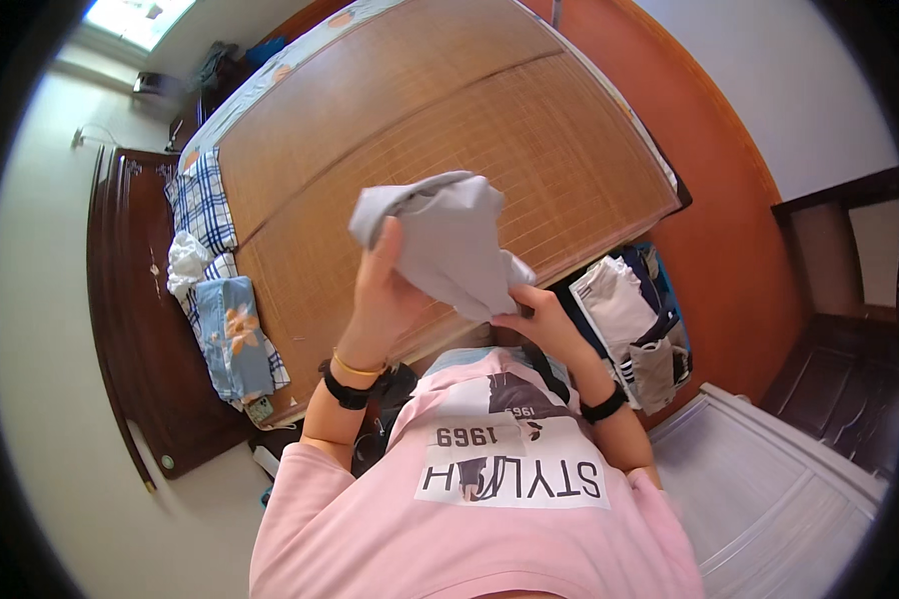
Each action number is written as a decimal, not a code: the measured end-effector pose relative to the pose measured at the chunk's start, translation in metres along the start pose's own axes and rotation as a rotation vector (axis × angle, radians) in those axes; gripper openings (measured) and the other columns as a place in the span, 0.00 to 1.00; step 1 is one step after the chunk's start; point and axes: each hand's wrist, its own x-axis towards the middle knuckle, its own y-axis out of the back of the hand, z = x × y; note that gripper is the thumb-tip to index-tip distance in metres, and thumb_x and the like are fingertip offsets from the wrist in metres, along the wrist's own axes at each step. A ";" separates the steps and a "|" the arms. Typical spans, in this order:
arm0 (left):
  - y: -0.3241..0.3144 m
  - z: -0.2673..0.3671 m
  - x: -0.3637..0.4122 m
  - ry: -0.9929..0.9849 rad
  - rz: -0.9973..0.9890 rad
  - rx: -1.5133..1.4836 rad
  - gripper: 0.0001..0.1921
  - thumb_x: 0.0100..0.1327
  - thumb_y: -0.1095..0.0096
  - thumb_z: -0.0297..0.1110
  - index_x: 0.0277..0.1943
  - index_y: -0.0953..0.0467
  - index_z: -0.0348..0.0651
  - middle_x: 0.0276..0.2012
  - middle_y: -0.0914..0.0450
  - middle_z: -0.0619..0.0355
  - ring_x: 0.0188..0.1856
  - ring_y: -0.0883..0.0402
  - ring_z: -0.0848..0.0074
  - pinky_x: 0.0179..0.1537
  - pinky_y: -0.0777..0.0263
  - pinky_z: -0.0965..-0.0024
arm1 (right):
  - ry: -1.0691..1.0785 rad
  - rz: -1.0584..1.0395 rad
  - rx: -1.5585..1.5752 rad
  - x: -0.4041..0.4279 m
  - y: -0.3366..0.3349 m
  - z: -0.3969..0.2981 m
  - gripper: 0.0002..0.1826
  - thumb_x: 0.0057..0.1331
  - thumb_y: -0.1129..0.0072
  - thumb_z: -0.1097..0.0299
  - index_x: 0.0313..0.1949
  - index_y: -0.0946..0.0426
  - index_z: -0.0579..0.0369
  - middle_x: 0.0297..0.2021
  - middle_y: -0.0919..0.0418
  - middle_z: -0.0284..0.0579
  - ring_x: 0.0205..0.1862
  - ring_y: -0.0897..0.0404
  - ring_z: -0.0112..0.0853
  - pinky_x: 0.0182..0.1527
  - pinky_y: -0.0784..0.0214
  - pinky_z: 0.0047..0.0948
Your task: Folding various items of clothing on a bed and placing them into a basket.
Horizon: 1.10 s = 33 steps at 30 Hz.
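A light grey cloth garment (449,239), bunched and partly folded, hangs between my two hands in front of my chest. My left hand (389,288) grips its left side, with the thumb on the near face and the fingers hidden behind the fabric. At its lower right corner, my right hand (536,314) pinches the edge between thumb and fingers. The garment is held above the near edge of a bed covered with a brown woven sleeping mat (419,142). What kind of garment it is, I cannot tell.
An open suitcase (685,337) with folded clothes (610,296) lies right of the bed on the reddish floor (719,202). Along the dark wooden headboard (131,299) are a plaid pillow (202,202), a white crumpled cloth (188,262), folded blue flowered fabric (232,337) and a phone (260,409).
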 end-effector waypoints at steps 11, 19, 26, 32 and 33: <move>-0.044 0.013 0.000 0.192 -0.200 -0.407 0.29 0.74 0.58 0.53 0.67 0.37 0.38 0.62 0.28 0.48 0.61 0.26 0.61 0.63 0.33 0.53 | 0.441 0.337 0.150 0.032 0.033 -0.014 0.11 0.63 0.42 0.73 0.44 0.21 0.59 0.41 0.21 0.48 0.46 0.22 0.40 0.48 0.30 0.33; -0.045 0.045 0.044 0.225 -0.230 -0.164 0.23 0.73 0.51 0.44 0.62 0.32 0.34 0.56 0.23 0.49 0.58 0.24 0.65 0.62 0.32 0.59 | 0.046 -0.630 0.812 -0.037 -0.007 -0.027 0.22 0.75 0.62 0.59 0.51 0.28 0.68 0.37 0.21 0.52 0.43 0.24 0.38 0.51 0.35 0.30; 0.052 -0.084 0.036 0.515 -0.354 0.895 0.25 0.73 0.51 0.47 0.66 0.35 0.40 0.62 0.29 0.50 0.60 0.26 0.67 0.64 0.35 0.63 | -0.027 -0.311 0.255 -0.102 0.025 -0.054 0.19 0.70 0.56 0.67 0.53 0.30 0.69 0.49 0.25 0.64 0.54 0.28 0.54 0.61 0.41 0.42; -0.013 -0.135 0.014 0.980 -1.063 0.635 0.52 0.47 0.19 0.47 0.70 0.44 0.36 0.68 0.37 0.50 0.69 0.39 0.67 0.70 0.48 0.63 | 0.316 0.642 0.526 -0.096 0.024 -0.014 0.25 0.67 0.45 0.59 0.58 0.33 0.59 0.51 0.25 0.50 0.53 0.25 0.41 0.59 0.37 0.40; -0.027 -0.145 0.014 0.958 -1.255 0.912 0.50 0.46 0.18 0.44 0.68 0.41 0.34 0.66 0.35 0.49 0.69 0.39 0.65 0.70 0.48 0.64 | 0.029 0.654 1.410 -0.074 0.038 -0.016 0.25 0.68 0.48 0.51 0.53 0.30 0.59 0.42 0.21 0.47 0.43 0.22 0.35 0.48 0.30 0.33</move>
